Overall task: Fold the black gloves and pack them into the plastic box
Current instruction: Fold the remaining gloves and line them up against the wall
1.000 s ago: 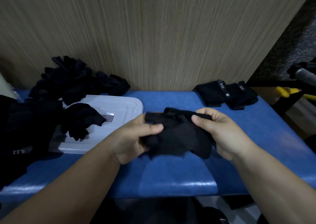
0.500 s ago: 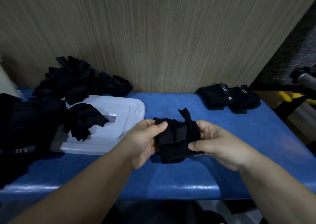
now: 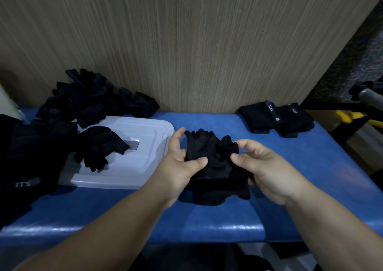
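Fabric this limp is the main hazard: the black glove (image 3: pixel 213 163) hangs between the two hands over the blue tabletop (image 3: pixel 310 179), finger stubs pointing away and the cuff end low. Whether the cuff touches the surface cannot be told. The left hand (image 3: pixel 180 167) pinches the glove's left edge, thumb on top and fingers behind it. The right hand (image 3: pixel 267 167) pinches the right edge between thumb and forefinger.

With grips this light and only at the edges, the middle is likely to sag. A fold made now could come out crooked or spring open as soon as one hand lets go. The stubby fingers may also bunch inside the fold and leave it lumpy.

The plastic box (image 3: pixel 145 167) sits just left of the hands and looks closed, with a loose glove (image 3: pixel 99 146) draped over its lid. Opening it one-handed could let the held fold unravel and tip that glove off. The unfolded heap (image 3: pixel 93 100) behind the box lies close enough to get mixed in, whereas the folded pairs (image 3: pixel 275 117) lie well apart on the right.
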`<action>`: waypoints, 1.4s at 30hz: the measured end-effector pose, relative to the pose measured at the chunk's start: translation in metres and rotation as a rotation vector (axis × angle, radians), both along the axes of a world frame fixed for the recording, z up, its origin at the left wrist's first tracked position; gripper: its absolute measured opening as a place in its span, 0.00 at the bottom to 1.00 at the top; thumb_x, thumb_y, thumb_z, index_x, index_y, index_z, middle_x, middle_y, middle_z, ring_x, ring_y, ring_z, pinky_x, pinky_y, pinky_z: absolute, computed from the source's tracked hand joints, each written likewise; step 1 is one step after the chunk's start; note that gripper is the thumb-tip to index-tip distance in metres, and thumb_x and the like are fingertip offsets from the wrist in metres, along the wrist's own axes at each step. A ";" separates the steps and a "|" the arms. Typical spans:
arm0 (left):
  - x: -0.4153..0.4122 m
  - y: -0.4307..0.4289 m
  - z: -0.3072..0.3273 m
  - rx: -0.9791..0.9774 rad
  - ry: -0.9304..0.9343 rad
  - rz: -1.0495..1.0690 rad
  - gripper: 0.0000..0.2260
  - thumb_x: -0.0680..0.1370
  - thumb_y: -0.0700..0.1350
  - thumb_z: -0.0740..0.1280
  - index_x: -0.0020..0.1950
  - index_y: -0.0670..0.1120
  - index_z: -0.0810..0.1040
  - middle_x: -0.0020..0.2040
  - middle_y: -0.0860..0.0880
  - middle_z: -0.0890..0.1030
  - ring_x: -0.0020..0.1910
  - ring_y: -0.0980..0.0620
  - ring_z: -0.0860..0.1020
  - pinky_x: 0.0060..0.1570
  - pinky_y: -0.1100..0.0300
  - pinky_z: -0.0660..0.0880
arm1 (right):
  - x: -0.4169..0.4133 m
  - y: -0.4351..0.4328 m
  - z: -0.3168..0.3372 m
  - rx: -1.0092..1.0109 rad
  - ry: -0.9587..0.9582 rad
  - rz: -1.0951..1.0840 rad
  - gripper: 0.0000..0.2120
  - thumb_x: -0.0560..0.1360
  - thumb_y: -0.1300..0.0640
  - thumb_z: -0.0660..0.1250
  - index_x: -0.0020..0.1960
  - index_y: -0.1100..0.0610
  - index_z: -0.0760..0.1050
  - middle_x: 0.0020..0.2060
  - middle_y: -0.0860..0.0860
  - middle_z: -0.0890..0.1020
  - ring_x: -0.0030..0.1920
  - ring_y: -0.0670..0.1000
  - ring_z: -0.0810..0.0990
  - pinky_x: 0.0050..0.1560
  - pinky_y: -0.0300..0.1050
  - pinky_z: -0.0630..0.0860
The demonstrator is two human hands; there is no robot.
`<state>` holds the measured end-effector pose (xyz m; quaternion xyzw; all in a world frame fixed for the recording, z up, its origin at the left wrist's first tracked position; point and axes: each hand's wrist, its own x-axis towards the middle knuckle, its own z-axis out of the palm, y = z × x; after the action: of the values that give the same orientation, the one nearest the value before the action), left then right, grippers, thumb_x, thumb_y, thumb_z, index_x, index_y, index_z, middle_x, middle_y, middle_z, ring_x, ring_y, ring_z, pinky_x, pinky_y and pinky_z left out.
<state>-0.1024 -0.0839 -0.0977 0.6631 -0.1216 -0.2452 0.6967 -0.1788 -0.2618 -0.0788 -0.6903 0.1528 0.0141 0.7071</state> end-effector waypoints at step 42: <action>-0.016 0.003 -0.017 0.900 -0.992 -0.215 0.25 0.82 0.54 0.55 0.78 0.54 0.53 0.78 0.60 0.46 0.76 0.58 0.41 0.75 0.59 0.44 | -0.001 -0.003 -0.022 -1.209 -0.119 0.020 0.26 0.76 0.40 0.61 0.71 0.48 0.65 0.66 0.46 0.70 0.68 0.49 0.64 0.68 0.45 0.64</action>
<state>-0.1180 -0.0812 -0.1143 0.9068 -0.3781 -0.0068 0.1863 -0.1802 -0.2649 -0.1008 -0.9706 0.0876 -0.1072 0.1968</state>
